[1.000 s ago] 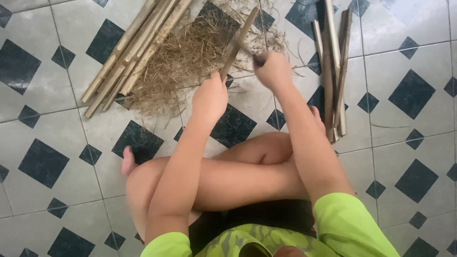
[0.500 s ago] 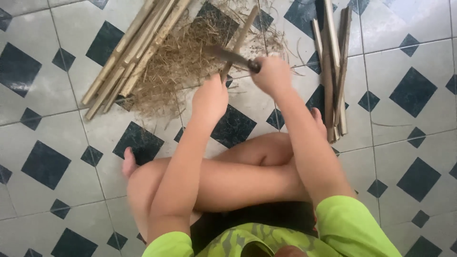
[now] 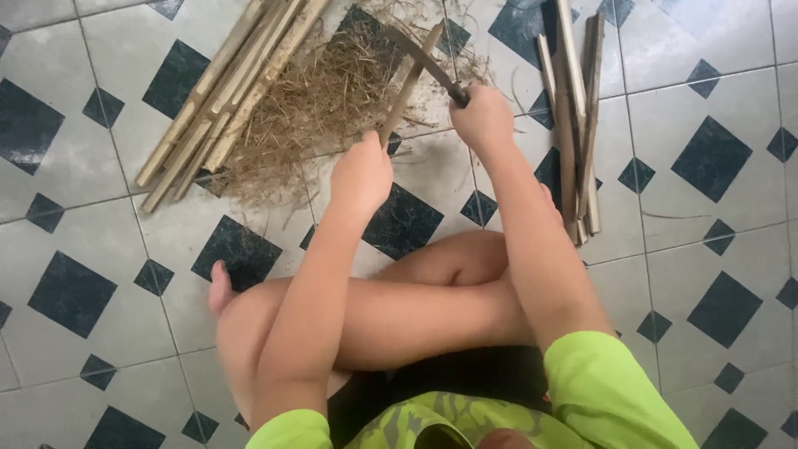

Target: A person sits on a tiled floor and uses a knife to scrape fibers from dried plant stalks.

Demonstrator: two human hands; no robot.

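I sit cross-legged on a tiled floor. My left hand (image 3: pixel 362 173) grips the near end of a thin bamboo strip (image 3: pixel 413 76) that slants up and away to the right. My right hand (image 3: pixel 482 119) is closed on the dark handle of a knife (image 3: pixel 422 58). Its blade lies across the strip near the strip's far end. Beneath the strip spreads a heap of dry bamboo shavings (image 3: pixel 320 108).
A bundle of split bamboo sticks (image 3: pixel 224 96) lies slanted at the upper left. Another stack of strips (image 3: pixel 572 116) lies upright on the right, beside my foot. My crossed legs (image 3: pixel 399 308) fill the floor in front of me.
My right hand has slid the knife blade outward along the strip, from near my left hand toward the strip's far end. My left hand has kept its hold on the strip.
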